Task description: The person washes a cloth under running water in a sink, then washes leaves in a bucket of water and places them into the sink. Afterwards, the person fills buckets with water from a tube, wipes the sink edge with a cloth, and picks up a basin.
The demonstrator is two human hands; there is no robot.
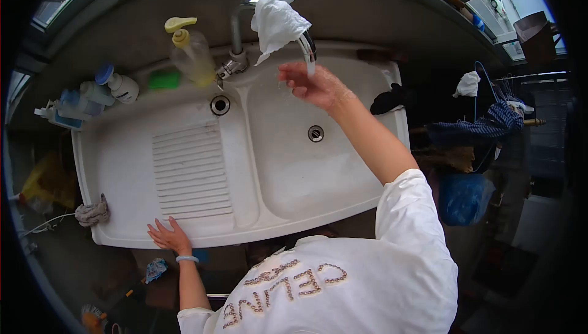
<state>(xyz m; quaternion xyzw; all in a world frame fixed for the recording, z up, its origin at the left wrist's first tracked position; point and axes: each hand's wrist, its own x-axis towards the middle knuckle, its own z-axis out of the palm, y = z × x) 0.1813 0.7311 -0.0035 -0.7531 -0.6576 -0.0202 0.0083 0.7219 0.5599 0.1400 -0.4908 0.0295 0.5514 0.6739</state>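
Water runs from the tap [306,46] onto my right hand [315,87], which is above the right basin [288,171] with its fingers loosely bent and holding nothing. A white cloth [277,24] is draped over the tap's neck. My left hand [171,236], fingers spread, rests at the front rim of the left basin [116,168], near the ribbed washboard [191,171]. A pale bracelet [187,259] circles that wrist.
Behind the left basin stand a yellow-topped pump bottle [195,55], a green block [163,79] and several other bottles. A grey rag [92,212] hangs on the left rim, a black cloth [389,98] on the right. A blue plastic bag [464,199] sits further right.
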